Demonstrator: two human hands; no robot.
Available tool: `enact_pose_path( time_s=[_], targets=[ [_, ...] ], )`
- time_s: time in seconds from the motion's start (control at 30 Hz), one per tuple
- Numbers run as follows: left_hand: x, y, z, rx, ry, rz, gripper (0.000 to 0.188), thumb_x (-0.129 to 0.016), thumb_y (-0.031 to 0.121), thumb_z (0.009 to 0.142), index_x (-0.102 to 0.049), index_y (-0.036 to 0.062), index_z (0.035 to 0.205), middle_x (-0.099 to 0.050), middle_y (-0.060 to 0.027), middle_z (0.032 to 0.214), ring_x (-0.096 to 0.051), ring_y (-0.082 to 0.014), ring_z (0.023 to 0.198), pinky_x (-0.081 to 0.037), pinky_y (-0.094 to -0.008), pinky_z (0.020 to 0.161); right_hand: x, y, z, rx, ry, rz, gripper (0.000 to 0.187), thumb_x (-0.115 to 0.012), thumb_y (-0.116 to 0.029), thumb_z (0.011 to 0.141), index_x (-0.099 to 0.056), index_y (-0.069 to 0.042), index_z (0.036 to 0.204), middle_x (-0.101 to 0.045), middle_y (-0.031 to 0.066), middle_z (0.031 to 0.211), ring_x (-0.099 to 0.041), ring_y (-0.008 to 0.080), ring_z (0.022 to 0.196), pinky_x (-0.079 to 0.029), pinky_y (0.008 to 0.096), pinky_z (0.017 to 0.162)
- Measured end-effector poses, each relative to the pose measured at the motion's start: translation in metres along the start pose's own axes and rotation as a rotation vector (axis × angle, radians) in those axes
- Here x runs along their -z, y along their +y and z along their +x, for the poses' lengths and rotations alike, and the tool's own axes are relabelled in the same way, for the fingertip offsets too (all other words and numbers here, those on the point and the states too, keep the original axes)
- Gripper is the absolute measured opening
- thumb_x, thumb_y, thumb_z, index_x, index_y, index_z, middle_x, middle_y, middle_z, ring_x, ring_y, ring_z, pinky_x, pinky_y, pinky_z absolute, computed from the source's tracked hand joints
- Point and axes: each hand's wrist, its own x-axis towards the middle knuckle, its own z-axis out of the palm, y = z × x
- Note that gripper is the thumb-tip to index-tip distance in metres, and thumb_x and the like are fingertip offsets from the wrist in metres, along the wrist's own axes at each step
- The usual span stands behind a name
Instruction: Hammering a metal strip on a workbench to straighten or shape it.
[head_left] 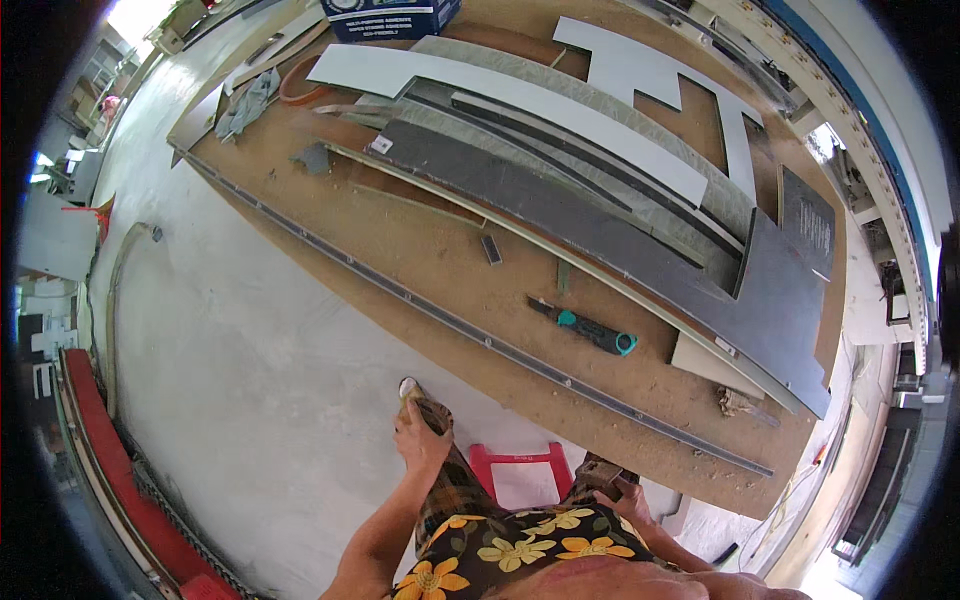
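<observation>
My left hand rests over my left knee, thumb and fingers apart, with no tool in it. Over by my right knee lies my right hand, its fingers partly showing against the trouser leg and no tool visible in it. Nearest to both on the brown board-topped table is a black and teal utility knife, its dark end pointing left. A long dark metal strip with small holes runs along the table's near edge. Behind the knife lie long dark grey panels and a white cut panel.
Another notched white panel lies at the far right, and a dark blue box stands at the back. A grey cloth sits at the table's left end. Below, a red-framed stool shows between my legs.
</observation>
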Motion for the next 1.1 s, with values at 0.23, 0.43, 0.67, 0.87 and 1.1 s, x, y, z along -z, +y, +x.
enact_pose_path(
  time_s=[0.23,0.43,0.67,0.87,1.1],
  targets=[
    [0.040,-0.015,0.005,0.166,-0.241,-0.027,0.107,-0.082,0.039,0.064,-0.024,0.0141,0.151,-0.038,-0.0252,0.135,-0.052,-0.0441,0.113,-0.049,-0.0494,0.092,0.002,-0.067,0.020,-0.215,-0.200,-0.199,0.059,-0.077,-0.044,0.077,-0.064,-0.004,0.119,-0.070,0.0195,0.106,-0.069,0.0297,0.098,-0.054,0.0378,0.085],
    [0.055,-0.064,0.023,0.031,-0.358,-0.208,0.101,-0.080,0.040,0.068,-0.026,0.0129,0.148,-0.044,-0.0270,0.134,-0.050,-0.0436,0.120,-0.047,-0.0495,0.096,-0.020,-0.172,0.024,-0.454,-0.207,-0.455,0.070,-0.070,-0.057,0.075,-0.064,-0.007,0.123,-0.068,0.0222,0.112,-0.067,0.0313,0.104,-0.054,0.0402,0.087],
    [0.097,-0.189,0.057,-0.265,-0.558,-0.272,0.058,-0.071,0.041,0.080,-0.062,0.0002,0.120,-0.064,-0.0248,0.117,-0.061,-0.0401,0.109,-0.048,-0.0448,0.094,-0.067,-0.274,0.039,-0.026,0.022,-0.313,0.054,-0.070,-0.046,0.080,-0.068,0.000,0.108,-0.071,0.0227,0.091,-0.071,0.0339,0.085,-0.056,0.0409,0.075],
    [0.136,-0.243,0.106,-0.215,-0.373,-0.280,0.045,-0.072,0.038,0.081,-0.069,-0.0007,0.103,-0.069,-0.0233,0.100,-0.065,-0.0399,0.096,-0.052,-0.0448,0.085,-0.080,-0.337,0.058,-0.156,0.080,-0.118,0.049,-0.071,-0.041,0.080,-0.066,0.001,0.105,-0.070,0.0223,0.090,-0.070,0.0367,0.083,-0.054,0.0431,0.072],
    [0.183,-0.192,0.176,-0.570,-0.027,-0.275,0.033,-0.063,0.024,0.088,-0.065,-0.0038,0.105,-0.066,-0.0114,0.076,-0.066,-0.0203,0.065,-0.054,-0.0354,0.060,-0.056,-0.351,0.104,-0.126,0.320,-0.002,0.043,-0.072,-0.035,0.078,-0.062,-0.004,0.107,-0.068,0.0231,0.092,-0.067,0.0410,0.085,-0.052,0.0462,0.073]
  ],
)
